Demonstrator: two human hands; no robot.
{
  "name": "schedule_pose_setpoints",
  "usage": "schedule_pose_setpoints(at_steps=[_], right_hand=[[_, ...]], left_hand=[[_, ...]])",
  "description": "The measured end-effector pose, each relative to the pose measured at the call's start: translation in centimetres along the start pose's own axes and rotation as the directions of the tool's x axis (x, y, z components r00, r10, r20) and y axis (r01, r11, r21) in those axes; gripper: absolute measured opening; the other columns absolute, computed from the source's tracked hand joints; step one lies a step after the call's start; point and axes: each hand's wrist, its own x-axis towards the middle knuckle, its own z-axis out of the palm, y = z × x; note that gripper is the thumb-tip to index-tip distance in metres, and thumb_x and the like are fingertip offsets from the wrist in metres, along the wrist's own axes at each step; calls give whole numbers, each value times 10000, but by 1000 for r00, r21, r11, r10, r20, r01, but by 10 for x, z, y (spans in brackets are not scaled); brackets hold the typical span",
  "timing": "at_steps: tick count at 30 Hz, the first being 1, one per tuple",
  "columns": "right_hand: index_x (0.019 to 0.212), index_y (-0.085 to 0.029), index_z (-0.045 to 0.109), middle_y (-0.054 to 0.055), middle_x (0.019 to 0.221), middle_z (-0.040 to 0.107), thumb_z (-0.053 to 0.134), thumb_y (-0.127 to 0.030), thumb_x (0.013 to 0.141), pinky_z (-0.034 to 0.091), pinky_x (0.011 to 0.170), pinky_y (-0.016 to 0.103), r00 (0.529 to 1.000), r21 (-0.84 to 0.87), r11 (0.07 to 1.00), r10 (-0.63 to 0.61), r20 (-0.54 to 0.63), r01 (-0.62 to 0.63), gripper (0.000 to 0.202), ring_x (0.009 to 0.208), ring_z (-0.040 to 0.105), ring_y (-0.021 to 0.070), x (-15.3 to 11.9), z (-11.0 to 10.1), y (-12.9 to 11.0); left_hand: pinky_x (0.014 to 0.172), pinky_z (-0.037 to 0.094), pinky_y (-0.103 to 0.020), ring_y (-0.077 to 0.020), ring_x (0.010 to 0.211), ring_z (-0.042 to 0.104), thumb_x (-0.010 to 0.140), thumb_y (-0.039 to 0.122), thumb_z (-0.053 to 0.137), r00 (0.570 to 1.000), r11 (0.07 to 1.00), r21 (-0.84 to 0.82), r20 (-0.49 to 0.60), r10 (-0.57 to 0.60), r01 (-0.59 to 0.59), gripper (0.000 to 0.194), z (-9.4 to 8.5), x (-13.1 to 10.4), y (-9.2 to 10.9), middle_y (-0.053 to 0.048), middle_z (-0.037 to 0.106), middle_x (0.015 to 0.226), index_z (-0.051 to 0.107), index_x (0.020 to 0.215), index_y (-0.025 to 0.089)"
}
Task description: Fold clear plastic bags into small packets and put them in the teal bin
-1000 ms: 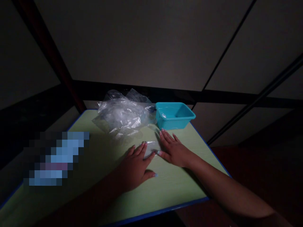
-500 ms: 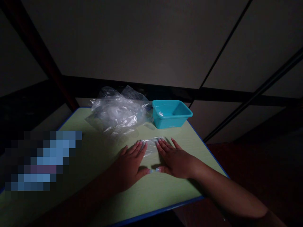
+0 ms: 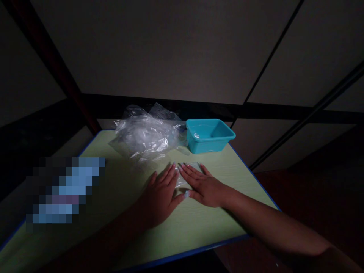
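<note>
A small clear plastic bag [image 3: 181, 182] lies flat on the pale green table [image 3: 199, 235]. My right hand [image 3: 202, 185] is spread over it with the fingers stretched out, covering much of it. At its left edge rests my left hand [image 3: 162, 197], palm down, fingers extended. The two thumbs meet at the near side of the bag. Beyond my hands stands a turquoise plastic basin [image 3: 209, 146], with something small and shiny, perhaps clear plastic, inside it. A large crumpled heap of clear plastic bags [image 3: 145, 136] sits left of the basin.
A blurred-out blue patch [image 3: 68, 189] covers something at the table's left side. Blue edging [image 3: 199, 249] runs round the table. Behind it rises a dark panelled wall [image 3: 159, 53]. On the right, a dark red floor [image 3: 284, 193] shows below.
My right hand has slid left across the small bag, so its fingertips are now close to my left hand's. The thumbs have come together. The whole view has shifted slightly.
</note>
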Motion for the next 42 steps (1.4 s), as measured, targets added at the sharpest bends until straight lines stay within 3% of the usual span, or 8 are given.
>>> schedule_pose_setpoints(at_steps=[3,5,10,20,27,32,36,42], right_hand=[[1535,-164,48,139,1583,53,315,-525,986,49,1135,597,1000,0,1000,16,1,-16,709,1467,55,257,0,0,-1],[1533,-163,54,145,1579,50,336,-530,979,32,1127,619,1000,0,1000,17,5,-17,722,1465,60,267,0,-1,-1],[1532,-171,85,146,1576,72,399,-541,957,33,1130,618,1000,13,1000,3,21,-4,753,1464,64,266,0,-2,-1],[1536,-168,100,146,1577,31,423,-620,914,53,1109,655,987,-26,991,134,85,-132,834,1451,-14,354,-6,-11,11],[1507,-126,253,164,1564,207,347,-486,973,111,1137,587,964,-1,988,151,-220,-155,651,1445,205,265,3,-9,10],[1527,-205,179,91,1577,183,314,-423,995,72,1140,588,992,17,998,-65,-106,67,591,1452,183,218,11,1,3],[1530,-238,160,76,1575,184,289,-436,1005,87,1137,593,997,7,1000,-7,-73,8,576,1456,160,217,14,5,9],[1538,-241,134,118,1580,-4,316,-539,981,135,1127,598,988,-72,986,150,-19,-151,657,1454,1,288,7,0,18]], left_hand=[[1103,286,-559,-314,1445,206,965,397,373,981,995,32,-174,-83,90,557,4,4,1,-205,165,1563,423,1415,72],[1099,274,-582,-317,1443,216,962,436,374,978,996,72,-208,-36,52,587,10,3,0,-183,187,1562,389,1442,99],[1096,292,-549,-308,1418,293,940,535,395,989,989,119,-103,104,-92,641,23,-3,-7,-143,312,1530,388,1455,154],[1055,299,-586,-324,1441,210,900,592,475,993,992,62,40,107,-109,627,8,-4,-11,-163,256,1548,341,1464,352],[1060,265,-621,-347,1447,170,864,615,522,995,994,47,24,102,-103,727,14,-9,-10,-197,190,1557,293,1488,320],[1066,249,-638,-348,1448,167,865,630,506,994,994,43,60,95,-97,686,11,-9,-8,-203,235,1547,394,1450,288],[1077,201,-653,-341,1452,137,862,644,499,993,996,19,80,83,-85,701,9,-7,-7,-214,180,1552,376,1458,295],[1088,174,-649,-329,1456,107,851,607,554,994,997,-15,86,72,-71,726,8,-6,-6,-197,144,1559,310,1478,333]])
